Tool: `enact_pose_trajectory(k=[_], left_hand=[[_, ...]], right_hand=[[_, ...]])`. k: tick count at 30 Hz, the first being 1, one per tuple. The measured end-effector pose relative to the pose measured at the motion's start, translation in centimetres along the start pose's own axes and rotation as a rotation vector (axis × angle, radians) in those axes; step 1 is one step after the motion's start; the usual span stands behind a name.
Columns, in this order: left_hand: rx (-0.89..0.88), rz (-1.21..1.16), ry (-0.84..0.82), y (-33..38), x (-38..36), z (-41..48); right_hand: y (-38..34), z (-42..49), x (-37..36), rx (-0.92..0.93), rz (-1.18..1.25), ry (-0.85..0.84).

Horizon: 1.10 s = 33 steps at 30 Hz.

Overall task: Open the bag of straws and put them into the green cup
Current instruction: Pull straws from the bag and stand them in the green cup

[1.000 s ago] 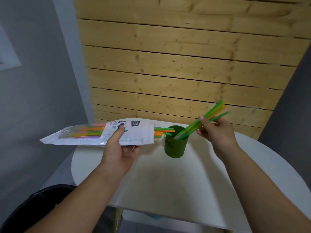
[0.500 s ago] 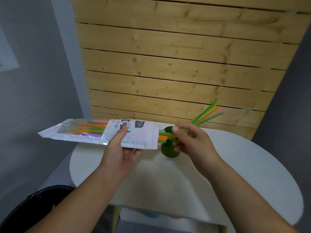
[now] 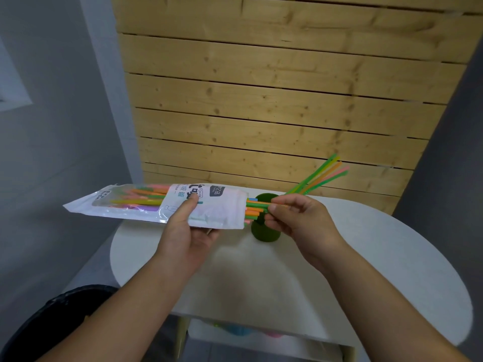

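On my feed the pale wooden slat wall (image 3: 274, 100) fills the background. The round white table (image 3: 366, 283) sits in front of it, and I can see a black bin (image 3: 52, 322) at the lower left.

The bag of straws (image 3: 156, 205) is held lengthwise above the table's left edge, roughly level, with its open end pointing right toward the cup. It has a clear window on the left and a white label on the right. I can read "Drink" on the label, beside large teal characters and a dark badge whose print is too small for me to read.

The left hand (image 3: 185, 231) grasps the bag from below, thumb pressed flat on top of the label and fingers curled under it. The right hand (image 3: 298, 218) has its palm turned left, thumb and fingers pinching the orange and green straw ends (image 3: 254, 209) that stick out of the bag's mouth.

The green cup (image 3: 264, 233) stands upright on the table just behind those ends, partly hidden by the right fingers. A few loose straws (image 3: 318, 176), green, yellow, orange and pink, already stand in it and lean up to the right.
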State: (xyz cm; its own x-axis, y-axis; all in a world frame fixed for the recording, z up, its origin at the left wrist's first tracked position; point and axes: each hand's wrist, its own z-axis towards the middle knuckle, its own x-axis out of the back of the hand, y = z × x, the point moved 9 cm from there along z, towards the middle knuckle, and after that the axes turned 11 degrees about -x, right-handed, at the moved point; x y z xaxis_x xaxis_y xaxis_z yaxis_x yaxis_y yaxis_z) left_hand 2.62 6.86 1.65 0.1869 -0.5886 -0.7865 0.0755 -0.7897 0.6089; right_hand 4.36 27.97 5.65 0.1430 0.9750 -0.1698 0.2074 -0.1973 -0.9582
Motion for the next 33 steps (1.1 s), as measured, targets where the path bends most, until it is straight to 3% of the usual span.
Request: enact_pose_trajectory(k=[12, 17, 26, 33], left_hand=[[-0.026, -0.048, 0.023, 1.1, 0.2, 0.6], [-0.020, -0.051, 0.009, 0.8, -0.1, 0.2], [-0.009, -0.016, 0.008, 0.0, -0.4, -0.7], [0.023, -0.073, 0.052, -0.3, 0.8, 0.7]], right_hand=[[0.3, 0.0, 2.0, -0.060, 0.226, -0.027], [3.2, -0.4, -1.3, -0.132, 0.086, -0.084], [2.1, -0.3, -1.2, -0.030, 0.359, 0.148], [-1.0, -0.6, 1.9, 0.137, 0.121, 0.316]])
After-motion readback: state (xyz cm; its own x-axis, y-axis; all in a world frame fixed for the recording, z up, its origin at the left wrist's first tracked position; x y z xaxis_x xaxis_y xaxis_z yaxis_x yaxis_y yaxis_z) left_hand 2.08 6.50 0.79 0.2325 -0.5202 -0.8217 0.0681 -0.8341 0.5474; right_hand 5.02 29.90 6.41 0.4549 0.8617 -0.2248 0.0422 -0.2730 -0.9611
